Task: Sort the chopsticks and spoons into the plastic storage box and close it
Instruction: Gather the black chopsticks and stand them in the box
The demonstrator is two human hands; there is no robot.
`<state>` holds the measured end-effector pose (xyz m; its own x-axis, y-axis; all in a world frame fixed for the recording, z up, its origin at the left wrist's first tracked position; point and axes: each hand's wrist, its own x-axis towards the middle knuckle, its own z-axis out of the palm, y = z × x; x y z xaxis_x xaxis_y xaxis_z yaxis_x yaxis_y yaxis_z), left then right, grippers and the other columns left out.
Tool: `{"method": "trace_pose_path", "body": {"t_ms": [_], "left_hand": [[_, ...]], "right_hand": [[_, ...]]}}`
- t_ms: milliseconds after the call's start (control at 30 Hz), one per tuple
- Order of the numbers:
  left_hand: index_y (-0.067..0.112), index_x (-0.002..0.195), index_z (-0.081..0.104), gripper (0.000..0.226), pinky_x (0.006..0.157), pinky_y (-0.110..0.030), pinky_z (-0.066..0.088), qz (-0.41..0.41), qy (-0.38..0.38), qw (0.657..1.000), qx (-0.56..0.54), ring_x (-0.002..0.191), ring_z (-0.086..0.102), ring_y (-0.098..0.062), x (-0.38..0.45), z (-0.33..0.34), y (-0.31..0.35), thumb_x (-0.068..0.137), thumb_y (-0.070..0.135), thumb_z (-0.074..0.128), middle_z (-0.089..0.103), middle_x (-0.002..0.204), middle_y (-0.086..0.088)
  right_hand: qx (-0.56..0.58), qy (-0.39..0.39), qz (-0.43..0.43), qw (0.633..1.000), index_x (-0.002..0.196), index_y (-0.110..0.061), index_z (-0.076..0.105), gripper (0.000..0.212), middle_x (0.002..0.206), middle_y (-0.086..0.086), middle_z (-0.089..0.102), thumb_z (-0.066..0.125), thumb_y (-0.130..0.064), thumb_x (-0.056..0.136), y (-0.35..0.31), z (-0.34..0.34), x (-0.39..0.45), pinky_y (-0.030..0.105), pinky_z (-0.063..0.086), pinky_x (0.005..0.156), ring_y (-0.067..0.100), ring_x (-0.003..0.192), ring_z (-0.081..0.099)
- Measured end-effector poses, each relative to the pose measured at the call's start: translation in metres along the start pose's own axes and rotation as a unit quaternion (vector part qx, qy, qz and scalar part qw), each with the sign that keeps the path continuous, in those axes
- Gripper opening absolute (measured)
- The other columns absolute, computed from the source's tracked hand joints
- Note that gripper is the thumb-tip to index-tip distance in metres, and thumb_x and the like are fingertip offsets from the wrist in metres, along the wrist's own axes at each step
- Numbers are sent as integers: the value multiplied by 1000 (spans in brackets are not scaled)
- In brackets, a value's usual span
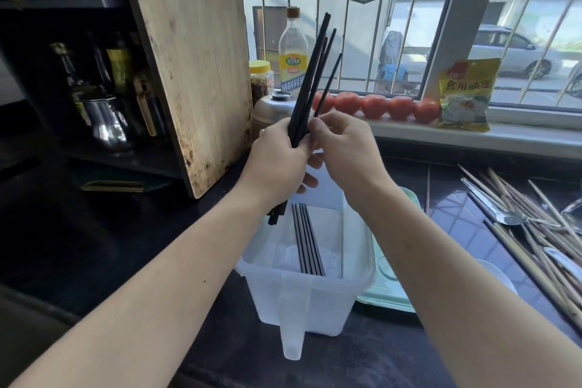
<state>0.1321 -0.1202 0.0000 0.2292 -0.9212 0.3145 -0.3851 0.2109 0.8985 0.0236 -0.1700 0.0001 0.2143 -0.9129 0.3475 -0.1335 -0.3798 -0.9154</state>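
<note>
Right now both hands sit above the plastic storage box [356, 264], working a bundle of black chopsticks [310, 79]. Left hand [277, 164] is wrapped round the bundle near its lower third, tips poking out under the palm and over the box's far rim. Right hand [343, 148] pinches one stick splayed off to the right, probably squaring it with the rest, though the fingertips are partly hidden so hard to say. Box is open, a few metal chopsticks [307, 239] already lying flat inside. Lid [390, 293], pale green, lies just beside the box on its right. Bamboo chopsticks [541, 236] and spoons [491, 205] are piled on the counter [157, 230] further right. Handling: sticks look light, stiff, smooth, likely to slide and fan out in a loose grip; best held mid-length, ends tapped level, then laid in lengthwise beside the metal ones.
</note>
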Motion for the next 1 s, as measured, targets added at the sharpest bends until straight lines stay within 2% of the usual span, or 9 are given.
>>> {"method": "trace_pose_path", "body": {"t_ms": [167,267,367,500,667,733,833,900,1000], "left_hand": [[18,100,59,13,59,-45,64,42,124,991,-8,61,74,-21,2,-2,-1,106,28,53,71,74,-14],[19,92,53,16,48,-34,56,75,195,978,-16,48,63,-24,3,-7,-1,107,24,50,58,66,-18],[22,90,56,18,56,-46,57,83,173,981,23,54,56,-26,9,-4,-9,104,31,51,55,62,-2],[25,92,55,12,64,-57,58,59,158,985,22,54,54,-24,14,-2,-15,101,32,53,51,55,11],[20,89,52,17,48,-39,53,32,151,988,13,48,51,-23,14,-5,-15,103,29,53,50,63,-5],[13,92,54,22,44,-31,49,25,143,989,7,46,51,-21,12,-4,-12,104,30,53,50,64,-8],[15,87,55,31,47,-37,50,31,127,991,7,52,53,-23,10,-3,-10,104,41,53,51,63,-3],[15,84,56,35,53,-48,55,34,110,993,10,54,54,-25,8,-4,-8,104,44,52,52,63,0],[22,87,61,25,45,-36,51,35,77,996,15,47,56,-18,3,-2,-4,107,34,51,55,60,5]], "right_hand": [[-23,92,35,995,92,-13,60,24,87,5,69,46,-27,106,2,-2,4,47,56,83,24,84,66],[-170,-14,47,984,91,-10,62,23,90,10,70,52,-29,100,10,7,5,50,57,84,33,87,69],[-381,-150,63,910,118,-7,50,23,105,13,61,54,-17,98,13,18,-2,44,58,81,35,91,66],[-449,-229,82,860,117,-10,39,25,99,15,56,53,-6,97,8,19,-6,41,61,60,36,80,66],[-506,-258,93,818,102,-8,47,10,85,11,62,55,-8,95,9,22,-8,35,59,65,30,69,66],[-508,-222,74,829,101,-9,47,9,92,11,58,51,-6,94,7,18,-5,34,46,67,30,78,56],[-402,-109,18,909,115,-10,57,24,113,11,63,44,-7,95,12,13,4,35,46,81,34,103,61],[-220,-64,36,973,113,-11,60,24,111,13,66,41,-13,99,13,12,6,49,57,83,33,97,68],[-11,-40,73,996,109,-10,62,29,105,16,70,37,-24,108,4,10,3,53,61,75,27,82,72]]}}
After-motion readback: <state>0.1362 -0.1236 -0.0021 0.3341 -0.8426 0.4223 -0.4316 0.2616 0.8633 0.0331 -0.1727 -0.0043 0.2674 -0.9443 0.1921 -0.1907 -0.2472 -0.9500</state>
